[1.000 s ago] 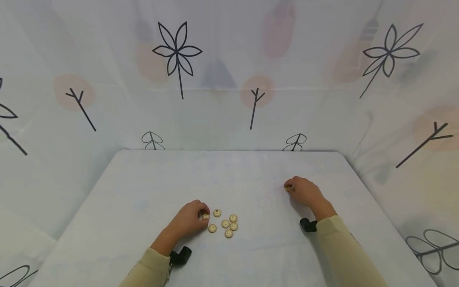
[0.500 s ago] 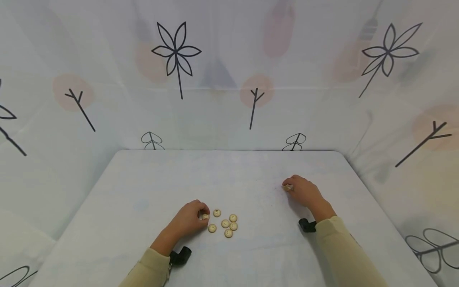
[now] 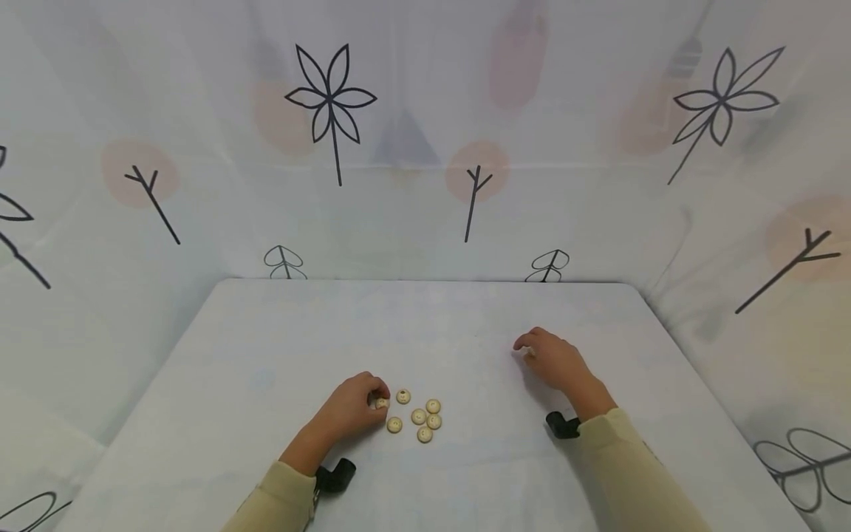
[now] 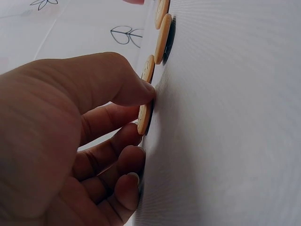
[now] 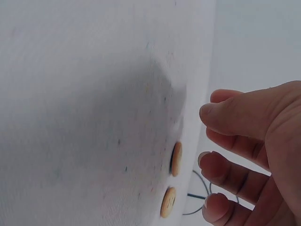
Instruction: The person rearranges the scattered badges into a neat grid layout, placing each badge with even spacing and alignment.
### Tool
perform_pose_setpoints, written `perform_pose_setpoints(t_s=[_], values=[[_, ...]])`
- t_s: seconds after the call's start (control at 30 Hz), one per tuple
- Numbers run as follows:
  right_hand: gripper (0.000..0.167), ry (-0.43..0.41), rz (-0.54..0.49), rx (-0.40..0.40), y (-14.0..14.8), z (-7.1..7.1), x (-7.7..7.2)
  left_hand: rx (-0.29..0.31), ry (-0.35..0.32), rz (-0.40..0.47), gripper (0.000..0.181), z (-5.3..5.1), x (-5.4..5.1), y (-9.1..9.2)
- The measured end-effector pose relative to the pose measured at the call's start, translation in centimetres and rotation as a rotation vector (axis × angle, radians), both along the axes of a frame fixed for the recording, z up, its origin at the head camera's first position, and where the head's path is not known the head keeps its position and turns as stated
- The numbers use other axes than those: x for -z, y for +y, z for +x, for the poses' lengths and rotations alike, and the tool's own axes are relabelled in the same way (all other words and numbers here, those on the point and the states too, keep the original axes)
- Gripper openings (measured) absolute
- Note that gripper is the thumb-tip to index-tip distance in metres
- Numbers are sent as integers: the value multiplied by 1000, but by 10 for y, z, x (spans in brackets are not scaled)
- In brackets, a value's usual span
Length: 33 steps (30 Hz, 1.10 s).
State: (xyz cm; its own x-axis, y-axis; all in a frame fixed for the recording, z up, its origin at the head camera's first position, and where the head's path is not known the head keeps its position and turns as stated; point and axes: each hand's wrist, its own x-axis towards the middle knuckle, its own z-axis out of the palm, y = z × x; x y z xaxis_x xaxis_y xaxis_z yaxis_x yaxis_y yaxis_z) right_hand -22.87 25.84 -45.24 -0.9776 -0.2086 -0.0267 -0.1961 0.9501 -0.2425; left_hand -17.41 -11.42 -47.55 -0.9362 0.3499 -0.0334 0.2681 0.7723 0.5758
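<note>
In the head view, my left hand [image 3: 355,405] pinches a pale round wooden button [image 3: 382,403] at the table surface. Thumb and fingers are against that button [image 4: 145,117] in the left wrist view, and part of it is covered. Several similar buttons [image 3: 418,417] lie just to the right. Farther back on the right, my right hand [image 3: 555,362] hovers with loosely bent fingers that hold nothing. Beneath it in the right wrist view, one button [image 5: 176,159] lies on the table beside a second button [image 5: 168,202]; from the head, the fingers mostly hide them.
A white cloth covers the table [image 3: 266,332]. Behind and at the sides stand pale curtains [image 3: 399,214] with plant drawings. A black wrist device [image 3: 335,475] sits at the left cuff, and another black device [image 3: 563,425] at the right.
My right hand has let go of a button and shifted slightly left, its fingers now apart from it. My left hand and the group of buttons stay where they were.
</note>
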Motion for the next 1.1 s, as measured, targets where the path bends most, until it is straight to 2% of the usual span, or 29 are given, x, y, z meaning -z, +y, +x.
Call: perform_pose_setpoints(t_s=[0.23, 0.87, 1.1], values=[[18, 6, 18, -22, -11, 2, -1, -2, -24, 3, 11, -1, 3, 0], [15, 75, 19, -84, -40, 12, -6, 8, -5, 12, 12, -1, 3, -1], [16, 68, 16, -102, -50, 14, -8, 9, -8, 15, 12, -1, 3, 0]])
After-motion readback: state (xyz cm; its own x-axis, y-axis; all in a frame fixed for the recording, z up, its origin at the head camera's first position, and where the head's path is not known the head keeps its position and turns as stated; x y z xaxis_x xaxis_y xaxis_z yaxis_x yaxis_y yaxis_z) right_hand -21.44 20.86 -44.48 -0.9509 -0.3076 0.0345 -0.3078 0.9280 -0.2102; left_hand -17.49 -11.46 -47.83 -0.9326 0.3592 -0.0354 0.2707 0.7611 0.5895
